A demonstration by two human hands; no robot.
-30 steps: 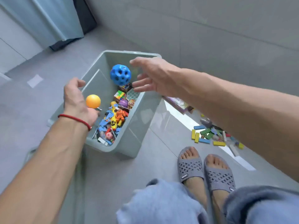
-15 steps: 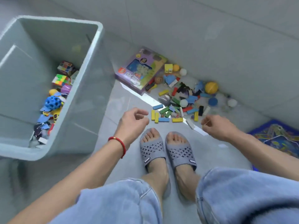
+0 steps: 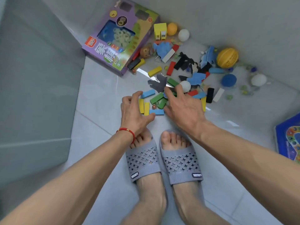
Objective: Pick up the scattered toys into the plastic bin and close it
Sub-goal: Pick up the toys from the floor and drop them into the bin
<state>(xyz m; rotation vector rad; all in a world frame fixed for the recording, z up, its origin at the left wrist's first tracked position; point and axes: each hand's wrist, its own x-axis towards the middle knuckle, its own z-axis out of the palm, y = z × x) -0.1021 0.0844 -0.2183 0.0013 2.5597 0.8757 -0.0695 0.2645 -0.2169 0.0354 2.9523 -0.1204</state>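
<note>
Scattered toys lie on the floor against the wall: coloured wooden blocks [image 3: 156, 98], a yellow ball [image 3: 227, 57], white balls [image 3: 184, 35], a blue ball [image 3: 229, 80] and foam pieces. My left hand [image 3: 134, 112] hovers over the near blocks, fingers spread and curved, holding nothing. My right hand [image 3: 182, 105] reaches over the green and blue blocks with its fingers spread, and it too holds nothing. The grey plastic bin [image 3: 37, 88] fills the left side; only its outer wall shows.
A purple toy box [image 3: 120, 38] lies beside the bin near the wall. A blue game board [image 3: 289, 138] sits at the right edge. My feet in grey slippers [image 3: 164, 159] stand just behind the blocks.
A second ago both hands released balls over the bin. The view has swung down to the toy pile, and both hands have moved forward over the blocks.
</note>
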